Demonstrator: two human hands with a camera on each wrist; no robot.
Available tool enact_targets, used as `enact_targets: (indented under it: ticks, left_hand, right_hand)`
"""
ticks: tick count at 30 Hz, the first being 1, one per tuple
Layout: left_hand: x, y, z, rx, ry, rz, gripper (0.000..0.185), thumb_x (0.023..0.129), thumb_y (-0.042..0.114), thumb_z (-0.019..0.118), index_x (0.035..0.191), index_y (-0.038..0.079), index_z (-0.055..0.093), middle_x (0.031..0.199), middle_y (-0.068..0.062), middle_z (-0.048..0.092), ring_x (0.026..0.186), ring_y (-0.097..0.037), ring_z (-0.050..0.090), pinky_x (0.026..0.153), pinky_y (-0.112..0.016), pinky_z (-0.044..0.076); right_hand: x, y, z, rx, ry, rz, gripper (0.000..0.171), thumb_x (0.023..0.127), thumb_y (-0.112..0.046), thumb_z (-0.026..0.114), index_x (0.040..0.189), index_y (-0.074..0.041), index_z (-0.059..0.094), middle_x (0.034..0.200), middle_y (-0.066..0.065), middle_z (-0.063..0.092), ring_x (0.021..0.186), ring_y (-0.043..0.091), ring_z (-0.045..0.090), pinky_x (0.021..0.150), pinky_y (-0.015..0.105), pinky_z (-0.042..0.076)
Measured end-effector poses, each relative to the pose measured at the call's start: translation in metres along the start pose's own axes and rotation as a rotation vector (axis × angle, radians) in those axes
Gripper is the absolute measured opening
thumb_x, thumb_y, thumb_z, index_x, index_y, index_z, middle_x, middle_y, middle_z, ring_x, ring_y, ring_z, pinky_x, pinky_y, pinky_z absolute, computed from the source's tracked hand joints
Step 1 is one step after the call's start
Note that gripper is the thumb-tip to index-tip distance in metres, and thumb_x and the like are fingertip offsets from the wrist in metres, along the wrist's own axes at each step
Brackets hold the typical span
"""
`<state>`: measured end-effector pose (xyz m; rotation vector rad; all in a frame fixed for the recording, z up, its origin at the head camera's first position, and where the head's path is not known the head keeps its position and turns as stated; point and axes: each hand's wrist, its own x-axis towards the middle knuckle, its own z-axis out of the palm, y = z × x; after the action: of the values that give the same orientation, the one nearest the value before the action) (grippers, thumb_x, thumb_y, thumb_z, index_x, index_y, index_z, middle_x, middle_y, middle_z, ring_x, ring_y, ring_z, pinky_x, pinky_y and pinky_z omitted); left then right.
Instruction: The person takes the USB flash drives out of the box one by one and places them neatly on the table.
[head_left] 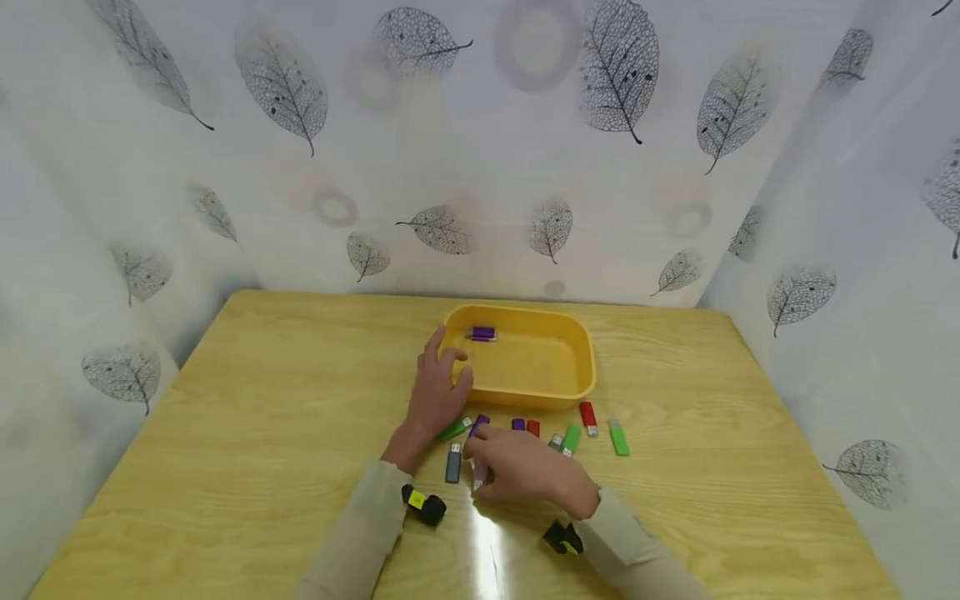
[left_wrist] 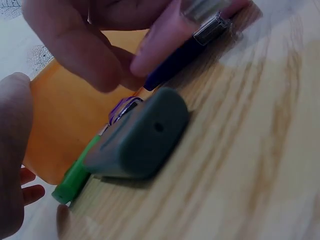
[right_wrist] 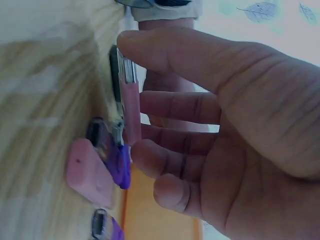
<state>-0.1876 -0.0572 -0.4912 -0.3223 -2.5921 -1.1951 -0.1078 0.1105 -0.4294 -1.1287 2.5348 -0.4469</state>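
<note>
My right hand [head_left: 483, 457] hovers low over a row of USB sticks in front of a yellow tray [head_left: 577, 385] and pinches a pink USB stick [right_wrist: 131, 112] between thumb and fingers, its metal plug bare. A pink cap [right_wrist: 89, 172] lies on the table beside a purple stick [right_wrist: 119, 162]. My left hand [head_left: 444, 377] rests with relaxed fingers against the tray's left wall and holds nothing. One purple stick [head_left: 482, 333] lies inside the tray. In the left wrist view a grey stick [left_wrist: 140, 137] and a green stick [left_wrist: 74, 179] lie close by.
Several more sticks lie along the tray's front: green [head_left: 618, 437], red [head_left: 588, 418], green [head_left: 572, 438], red [head_left: 533, 428] and grey [head_left: 453, 462]. The wooden table [head_left: 247, 417] is enclosed by leaf-print curtains at the back and on both sides.
</note>
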Motion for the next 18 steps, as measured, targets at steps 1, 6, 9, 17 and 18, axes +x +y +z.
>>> enact_targets:
  ticks: [1,6,9,17,18]
  left_hand:
    - [0.0,0.0,0.0,-0.001,0.0,0.0,0.032,0.094,0.028,0.049,0.112,0.005,0.062,0.162,-0.013,0.022,0.128,-0.039,0.041,0.098,-0.053,0.045]
    - [-0.001,-0.001,0.001,0.003,-0.012,-0.004,0.032,0.094,0.029,0.048,0.112,0.006,0.062,0.162,-0.013,0.021,0.127,-0.038,0.041,0.095,-0.052,0.046]
    - [-0.002,0.0,0.002,-0.003,-0.023,-0.012,0.032,0.093,0.029,0.048,0.112,0.006,0.062,0.163,-0.012,0.02,0.128,-0.038,0.041,0.096,-0.052,0.045]
    - [0.0,0.0,0.001,0.002,-0.004,0.001,0.033,0.094,0.029,0.048,0.112,0.005,0.062,0.162,-0.013,0.022,0.128,-0.038,0.041,0.098,-0.053,0.045]
    - [0.0,0.0,0.0,0.0,-0.005,-0.003,0.033,0.094,0.029,0.048,0.112,0.005,0.061,0.162,-0.013,0.022,0.129,-0.038,0.04,0.099,-0.053,0.044]
  right_hand:
    - [0.001,-0.001,0.002,-0.003,-0.004,0.003,0.025,0.082,-0.022,0.078,0.101,-0.02,0.062,0.094,-0.01,0.053,0.076,-0.001,0.049,0.067,0.016,0.044]
    - [0.003,-0.003,0.008,-0.02,-0.009,0.007,0.027,0.083,-0.024,0.078,0.104,-0.02,0.062,0.096,-0.009,0.053,0.078,0.0,0.05,0.068,0.017,0.044]
    - [0.002,-0.004,0.012,-0.04,-0.007,0.018,0.026,0.084,-0.026,0.077,0.105,-0.021,0.062,0.096,-0.01,0.051,0.077,-0.001,0.049,0.067,0.017,0.044]
    - [0.005,-0.005,0.013,-0.113,-0.002,0.03,0.024,0.085,-0.031,0.077,0.102,-0.022,0.063,0.095,-0.011,0.051,0.076,0.0,0.049,0.066,0.017,0.044]
    - [0.005,-0.005,0.012,-0.112,0.002,0.025,0.024,0.085,-0.031,0.077,0.102,-0.022,0.063,0.095,-0.01,0.051,0.076,0.0,0.049,0.066,0.017,0.044]
